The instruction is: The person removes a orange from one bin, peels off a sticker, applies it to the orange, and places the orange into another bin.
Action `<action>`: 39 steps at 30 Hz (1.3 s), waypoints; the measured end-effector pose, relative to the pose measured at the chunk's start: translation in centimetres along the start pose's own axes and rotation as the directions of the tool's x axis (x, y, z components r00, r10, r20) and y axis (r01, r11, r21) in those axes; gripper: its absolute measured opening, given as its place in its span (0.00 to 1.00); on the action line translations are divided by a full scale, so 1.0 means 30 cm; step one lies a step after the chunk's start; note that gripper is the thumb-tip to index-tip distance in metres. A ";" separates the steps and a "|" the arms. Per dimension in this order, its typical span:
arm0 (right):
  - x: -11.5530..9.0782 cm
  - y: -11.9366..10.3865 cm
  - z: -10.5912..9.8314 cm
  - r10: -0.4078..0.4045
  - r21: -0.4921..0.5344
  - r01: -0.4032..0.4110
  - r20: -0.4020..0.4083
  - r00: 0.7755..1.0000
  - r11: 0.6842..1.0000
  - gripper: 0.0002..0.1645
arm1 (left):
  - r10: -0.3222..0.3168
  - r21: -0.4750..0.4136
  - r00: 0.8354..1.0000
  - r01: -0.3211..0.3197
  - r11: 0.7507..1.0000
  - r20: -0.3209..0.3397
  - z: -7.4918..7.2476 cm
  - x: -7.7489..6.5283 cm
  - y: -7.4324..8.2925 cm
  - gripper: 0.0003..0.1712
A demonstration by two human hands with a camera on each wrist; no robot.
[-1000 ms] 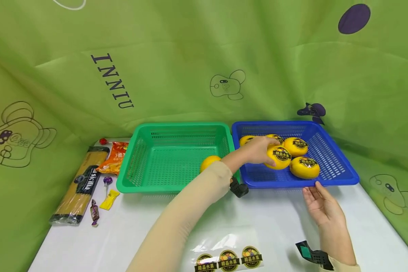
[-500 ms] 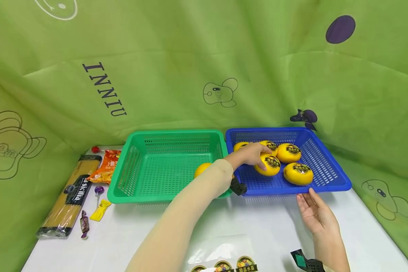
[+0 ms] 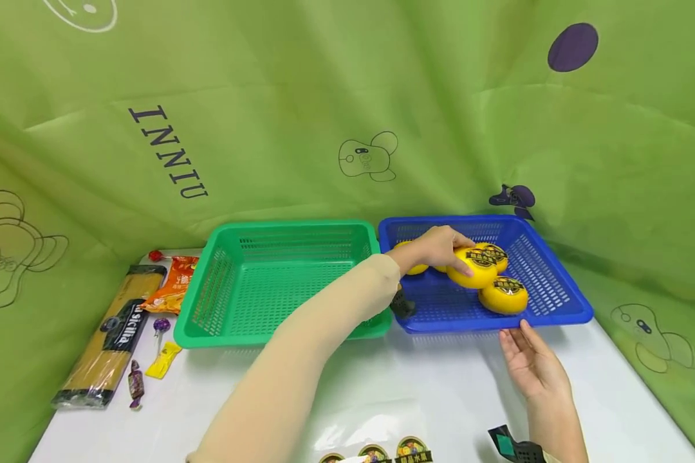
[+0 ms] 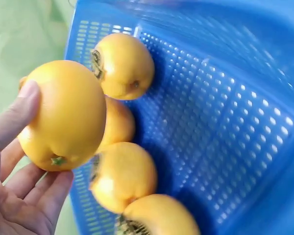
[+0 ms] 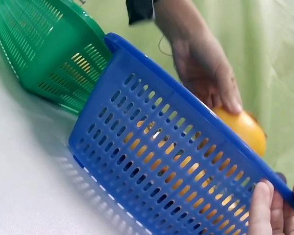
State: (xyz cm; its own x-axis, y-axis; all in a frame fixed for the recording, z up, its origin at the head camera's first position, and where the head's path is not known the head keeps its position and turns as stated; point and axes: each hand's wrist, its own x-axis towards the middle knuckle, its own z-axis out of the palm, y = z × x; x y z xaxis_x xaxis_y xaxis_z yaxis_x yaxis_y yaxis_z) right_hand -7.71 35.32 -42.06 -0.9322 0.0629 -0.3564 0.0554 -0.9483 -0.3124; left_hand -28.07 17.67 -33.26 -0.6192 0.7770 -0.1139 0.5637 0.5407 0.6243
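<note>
My left hand (image 3: 439,247) reaches over the blue basket (image 3: 564,317) and holds an orange (image 3: 472,274) with a dark label. The left wrist view shows its thumb (image 4: 19,110) on one side of that fruit and several fingers beneath. Several more oranges lie in the basket, one at the front (image 3: 502,298) and another toward the left (image 3: 416,267). At the basket's front rim, my right hand (image 3: 534,366) grips with the thumb at the rim and the fingers (image 5: 261,205) against the outer wall.
A green basket (image 3: 289,226) stands to the left, partly behind my left sleeve (image 3: 318,321). A spaghetti pack (image 3: 110,341), an orange snack bag (image 3: 174,286), lollipops and wrapped sweets lie at far left. A sheet of round labels (image 3: 412,450) lies in front.
Over the last half second my left hand has moved right and up with the orange, now in front of the right-hand oranges. My right hand stays at the rim. The view has shifted slightly.
</note>
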 end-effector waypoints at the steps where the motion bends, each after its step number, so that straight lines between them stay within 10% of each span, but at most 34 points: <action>1: 0.000 0.001 0.001 0.001 -0.006 -0.001 0.001 1.000 1.000 0.07 | -0.005 -0.012 1.000 0.005 1.000 -0.003 0.007 0.008 -0.008 0.41; 12: -0.004 0.003 0.018 -0.018 -0.037 0.014 -0.104 0.994 0.999 0.02 | -0.066 -0.143 0.998 0.062 0.988 -0.025 0.064 0.057 -0.089 0.38; 28: 0.001 0.005 0.022 -0.043 -0.065 0.036 -0.112 0.993 0.997 0.02 | 0.092 0.145 0.995 -0.098 0.985 0.045 0.125 0.084 -0.095 0.37; 39: -0.003 0.003 0.014 -0.033 -0.063 0.029 -0.071 0.997 0.998 0.03 | -0.020 0.242 0.987 -0.018 0.970 0.157 0.094 0.066 -0.087 0.38</action>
State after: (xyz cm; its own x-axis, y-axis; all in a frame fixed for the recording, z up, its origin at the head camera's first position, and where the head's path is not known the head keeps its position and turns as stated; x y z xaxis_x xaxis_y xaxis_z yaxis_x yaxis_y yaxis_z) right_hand -7.78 35.10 -41.69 -0.9059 0.1160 -0.4073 0.0512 -0.9247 -0.3773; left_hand -29.21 18.70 -37.30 -0.5374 0.8066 -0.2462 0.6907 0.5885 0.4204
